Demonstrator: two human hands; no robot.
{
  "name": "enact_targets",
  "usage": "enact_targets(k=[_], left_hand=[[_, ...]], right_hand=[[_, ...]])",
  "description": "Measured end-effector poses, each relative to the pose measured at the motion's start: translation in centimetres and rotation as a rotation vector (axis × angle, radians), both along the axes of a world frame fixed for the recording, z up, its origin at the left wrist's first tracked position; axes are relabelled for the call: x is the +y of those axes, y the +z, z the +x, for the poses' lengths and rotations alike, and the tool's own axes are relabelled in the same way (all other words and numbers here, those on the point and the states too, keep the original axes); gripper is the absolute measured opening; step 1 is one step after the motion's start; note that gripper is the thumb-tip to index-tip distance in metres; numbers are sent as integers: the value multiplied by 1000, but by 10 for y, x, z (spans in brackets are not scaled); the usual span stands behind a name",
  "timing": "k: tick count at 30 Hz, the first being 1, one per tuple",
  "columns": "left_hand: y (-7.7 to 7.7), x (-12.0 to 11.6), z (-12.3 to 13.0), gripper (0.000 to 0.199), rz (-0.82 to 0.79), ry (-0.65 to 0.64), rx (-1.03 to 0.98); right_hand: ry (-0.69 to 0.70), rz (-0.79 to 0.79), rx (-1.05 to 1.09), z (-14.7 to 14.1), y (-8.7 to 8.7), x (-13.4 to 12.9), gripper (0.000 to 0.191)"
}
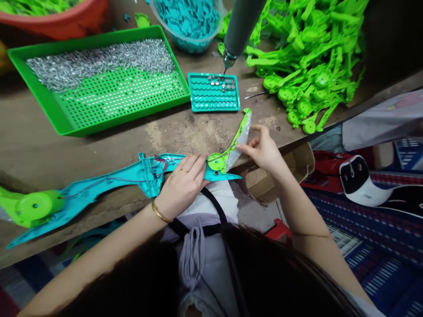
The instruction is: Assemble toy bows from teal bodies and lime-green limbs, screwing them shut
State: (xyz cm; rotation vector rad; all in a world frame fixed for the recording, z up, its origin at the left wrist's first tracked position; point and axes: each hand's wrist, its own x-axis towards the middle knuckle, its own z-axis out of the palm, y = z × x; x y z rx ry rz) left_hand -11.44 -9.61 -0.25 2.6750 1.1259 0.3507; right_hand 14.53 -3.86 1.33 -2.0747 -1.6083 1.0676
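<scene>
A long blue plastic shell (115, 176), perhaps half of a toy bow, lies along the table's near edge with thin wires inside it. My left hand (185, 180) is closed over its right part, fingers bent across the shell. A green limb with a round hub (216, 161) sits at the shell's right end, angled up and away. Along that limb runs a translucent plastic piece (240, 138). My right hand (262, 149) pinches the outer side of this piece between thumb and fingers. Another green limb with a larger hub (38, 206) is at the shell's left end.
A green perforated tray (122, 105) holds many screws. Beside it lies a small blue tray (211, 94) with small metal parts, under a hanging screwdriver (239, 33). A bowl of blue pieces (188, 22) stands behind; green limbs (307, 66) are heaped at right.
</scene>
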Motion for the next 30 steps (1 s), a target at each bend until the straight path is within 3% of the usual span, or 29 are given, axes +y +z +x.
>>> enact_targets(k=[2,3,7,9,13,17,22,27,30], left_hand=[[0,1,-1,36,46,-10,19],[0,1,-1,36,69,-16,27],[0,1,-1,34,142,-29,39],[0,1,0,35,171,-26,32],[-1,-1,1,38,211,21,13],[-2,-1,2,39,231,54,-12],[-4,-1,3,39,238,61,-24],[-5,-2,3,38,250,69,-31],[-5,-3,3,37,252,73,-37]], right_hand=[[31,-11,103,3,-1,7,85],[22,-27,156,4,-1,12,83],[-110,70,199,8,-5,44,52],[-113,95,200,10,-6,61,36],[-57,-53,223,15,-4,79,11],[-4,-89,84,20,-3,78,13],[55,24,-146,24,4,85,21],[69,255,-418,20,26,127,17],[94,370,-512,14,34,154,26]])
